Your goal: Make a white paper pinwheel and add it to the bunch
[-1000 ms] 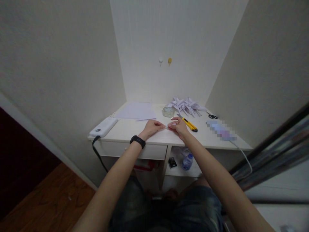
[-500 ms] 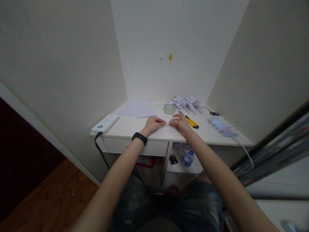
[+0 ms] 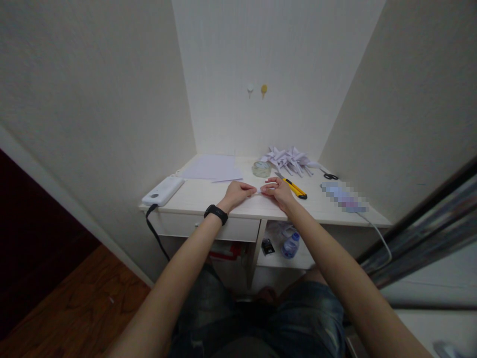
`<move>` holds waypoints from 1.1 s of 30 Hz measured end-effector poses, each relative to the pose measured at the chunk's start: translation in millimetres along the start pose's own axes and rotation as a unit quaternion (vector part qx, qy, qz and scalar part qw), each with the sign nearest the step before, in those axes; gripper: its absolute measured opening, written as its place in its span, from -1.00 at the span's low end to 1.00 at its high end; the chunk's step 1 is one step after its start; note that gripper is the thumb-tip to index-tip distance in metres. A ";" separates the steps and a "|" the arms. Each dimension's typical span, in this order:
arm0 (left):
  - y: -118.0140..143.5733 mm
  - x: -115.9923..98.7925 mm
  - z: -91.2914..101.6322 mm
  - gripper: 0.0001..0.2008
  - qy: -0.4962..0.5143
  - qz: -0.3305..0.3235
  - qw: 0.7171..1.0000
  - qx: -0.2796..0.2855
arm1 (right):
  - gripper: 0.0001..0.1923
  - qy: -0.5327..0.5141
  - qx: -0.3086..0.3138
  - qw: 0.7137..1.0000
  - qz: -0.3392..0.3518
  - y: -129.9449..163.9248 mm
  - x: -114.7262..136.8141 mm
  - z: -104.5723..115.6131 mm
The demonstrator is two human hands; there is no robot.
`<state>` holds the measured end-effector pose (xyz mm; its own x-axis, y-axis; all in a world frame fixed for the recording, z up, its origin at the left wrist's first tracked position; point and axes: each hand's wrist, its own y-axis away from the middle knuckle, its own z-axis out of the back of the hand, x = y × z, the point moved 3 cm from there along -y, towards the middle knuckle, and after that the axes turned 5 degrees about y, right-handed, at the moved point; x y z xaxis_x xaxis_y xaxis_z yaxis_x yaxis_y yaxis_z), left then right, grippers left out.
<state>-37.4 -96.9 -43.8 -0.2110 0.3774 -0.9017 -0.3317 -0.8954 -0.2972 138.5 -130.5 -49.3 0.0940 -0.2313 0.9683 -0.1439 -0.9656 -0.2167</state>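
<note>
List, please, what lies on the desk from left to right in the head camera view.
White power bank → paper sheets → left hand → right hand → scissors

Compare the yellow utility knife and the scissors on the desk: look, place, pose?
The utility knife has a yellow body with a black end; the scissors show only dark handles. The knife lies just beside the right hand; the scissors lie farther back toward the right wall, away from both hands. The knife looks longer and runs diagonally; the scissors look small and their blades are hard to make out. Both lie flat on the white desk, and neither is held.
</note>
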 end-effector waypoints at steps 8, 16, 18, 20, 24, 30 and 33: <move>2.5 -3.2 -2.4 -0.79 -0.057 -0.034 0.997 0.032 | -0.51 0.017 -0.005 1.000 0.011 -1.8 -2.8 -0.3; -1.4 1.0 -1.2 -0.79 -0.086 -0.097 0.991 0.034 | -0.51 0.025 0.004 1.000 0.017 -1.7 -3.4 -1.5; -2.0 2.9 -0.6 -0.78 -0.087 -0.098 0.991 0.036 | -0.49 0.018 0.013 1.000 0.009 -0.6 -2.8 -2.2; -1.8 4.0 0.1 -0.77 -0.082 -0.096 0.991 0.037 | -0.49 0.004 0.015 1.000 0.001 0.3 -2.3 -2.0; -0.5 3.4 0.5 -0.76 -0.072 -0.089 0.992 0.044 | -0.52 -0.008 0.005 1.000 -0.005 0.6 -2.2 -0.5; -0.3 -1.0 -0.3 -0.82 -0.045 -0.066 0.997 0.022 | -0.54 -0.008 -0.005 1.000 0.000 -0.7 -3.0 0.6; -0.1 -2.7 -1.1 -0.80 -0.047 -0.061 0.997 0.013 | -0.53 -0.010 -0.009 1.000 0.004 -0.7 -2.6 0.9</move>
<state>-35.8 -98.0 -41.6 -0.2537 0.5041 -0.8255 -0.3836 -0.8359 -0.3926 139.3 -129.2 -51.8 0.1122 -0.2417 0.9639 -0.1632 -0.9613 -0.2220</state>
